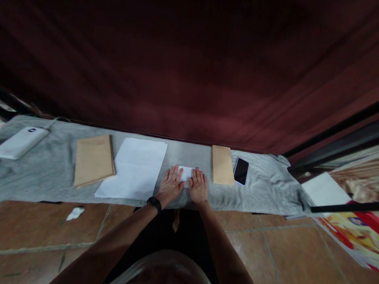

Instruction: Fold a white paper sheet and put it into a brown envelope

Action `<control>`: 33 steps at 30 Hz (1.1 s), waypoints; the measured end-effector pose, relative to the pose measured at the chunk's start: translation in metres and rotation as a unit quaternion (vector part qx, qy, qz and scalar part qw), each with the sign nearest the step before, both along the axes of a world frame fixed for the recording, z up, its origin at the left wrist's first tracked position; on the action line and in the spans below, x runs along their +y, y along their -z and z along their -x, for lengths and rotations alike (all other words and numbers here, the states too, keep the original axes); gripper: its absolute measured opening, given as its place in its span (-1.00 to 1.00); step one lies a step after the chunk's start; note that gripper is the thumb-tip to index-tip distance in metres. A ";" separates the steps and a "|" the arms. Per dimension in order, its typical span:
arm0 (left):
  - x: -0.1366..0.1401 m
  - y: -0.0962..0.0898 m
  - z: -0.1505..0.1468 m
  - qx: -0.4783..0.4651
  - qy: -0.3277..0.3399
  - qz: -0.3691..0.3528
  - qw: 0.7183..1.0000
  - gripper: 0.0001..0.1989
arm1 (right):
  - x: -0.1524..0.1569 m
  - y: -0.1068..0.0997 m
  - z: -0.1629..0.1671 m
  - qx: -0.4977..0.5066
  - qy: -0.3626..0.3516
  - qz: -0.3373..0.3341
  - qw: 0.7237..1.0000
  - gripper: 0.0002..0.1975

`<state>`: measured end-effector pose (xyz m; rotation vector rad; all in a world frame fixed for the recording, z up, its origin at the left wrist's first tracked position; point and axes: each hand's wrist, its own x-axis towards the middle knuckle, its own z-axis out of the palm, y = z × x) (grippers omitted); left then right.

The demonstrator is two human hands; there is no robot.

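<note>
A small folded piece of white paper [187, 174] lies on the grey cloth in front of me. My left hand [171, 184] rests flat on its left part, fingers spread, with a dark band on the wrist. On its right part my right hand [198, 186] is pressed down flat, fingers stretched out. The hands cover both ends of the paper. Left of them lie white paper sheets [137, 167], overlapped at one edge by a stack of brown envelopes [93, 159]. Right of my hands is a narrower stack of brown envelopes [222, 165].
A phone [241, 172] lies beside the right envelopes. At the far left is a white device [20, 143] with a cable. The grey cloth [266, 184] covers a long narrow surface against a dark red curtain [193, 74]. A colourful box [359, 235] stands on the tiled floor at right.
</note>
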<state>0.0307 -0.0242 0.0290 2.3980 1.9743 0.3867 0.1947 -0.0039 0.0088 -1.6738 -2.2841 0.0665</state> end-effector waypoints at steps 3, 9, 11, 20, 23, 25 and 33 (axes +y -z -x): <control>0.000 0.001 0.000 0.009 -0.006 0.005 1.000 -0.34 | 0.000 0.001 0.000 -0.001 0.004 -0.006 1.000 -0.48; 0.000 0.001 -0.001 0.019 -0.010 0.008 1.000 -0.35 | -0.001 0.001 -0.007 -0.002 0.021 -0.024 0.999 -0.47; 0.000 0.000 -0.002 0.021 -0.010 0.005 1.000 -0.36 | -0.001 0.001 -0.010 -0.001 0.021 -0.027 0.999 -0.47; 0.000 -0.004 -0.002 0.023 0.003 -0.005 1.000 -0.37 | -0.002 -0.003 -0.012 0.002 0.025 -0.013 1.000 -0.47; -0.002 -0.005 -0.008 0.005 0.065 -0.011 0.998 -0.39 | -0.002 -0.002 -0.011 0.011 0.031 -0.004 0.999 -0.47; -0.003 -0.006 -0.016 -0.011 0.102 -0.011 0.995 -0.41 | -0.001 -0.002 -0.010 0.014 0.033 0.004 0.999 -0.47; 0.006 -0.004 -0.024 -0.034 0.103 0.000 0.994 -0.43 | 0.000 -0.003 -0.011 0.010 0.029 0.014 0.999 -0.47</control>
